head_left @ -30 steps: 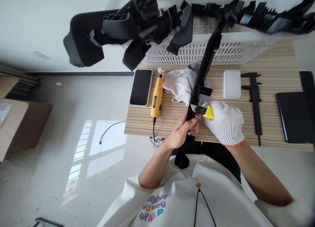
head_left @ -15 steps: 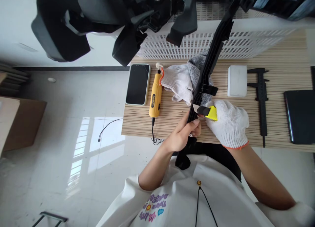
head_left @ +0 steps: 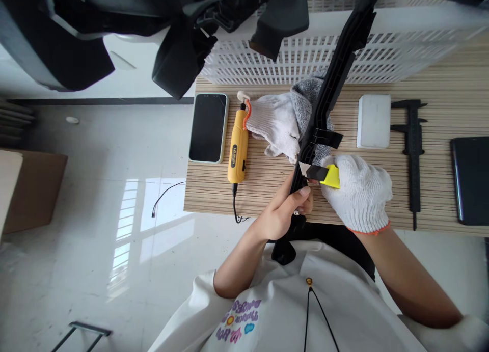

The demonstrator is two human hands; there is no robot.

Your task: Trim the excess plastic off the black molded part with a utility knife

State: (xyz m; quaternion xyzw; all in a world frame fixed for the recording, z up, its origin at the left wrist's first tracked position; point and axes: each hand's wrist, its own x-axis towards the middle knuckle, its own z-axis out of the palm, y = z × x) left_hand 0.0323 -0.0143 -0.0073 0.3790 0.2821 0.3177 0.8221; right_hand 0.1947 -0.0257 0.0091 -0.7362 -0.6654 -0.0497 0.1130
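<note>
My bare left hand (head_left: 284, 209) is closed around the lower part of a long black plastic strip (head_left: 328, 95), which slants up and away over the table. My right hand (head_left: 357, 191) wears a white knit glove with an orange hem and grips a yellow utility knife (head_left: 331, 177). The knife's blade lies across the strip just above my left thumb; whether it cuts in, I cannot tell. Beneath the strip are a crumpled white glove (head_left: 275, 120) and a grey cloth (head_left: 307, 100).
On the table (head_left: 206, 189) lie a phone (head_left: 208, 128), a yellow rotary tool (head_left: 237, 153) with a cord, a white block (head_left: 374, 121), a black caliper (head_left: 413, 158) and a dark flat device (head_left: 471, 181). Behind stands a white slatted basket (head_left: 244, 61) with large black plastic parts (head_left: 178, 59) above it.
The view has shifted closer to the basket, so the black parts sit further left and higher. The grip on strip and knife is unchanged; the blade has barely moved along the strip.
</note>
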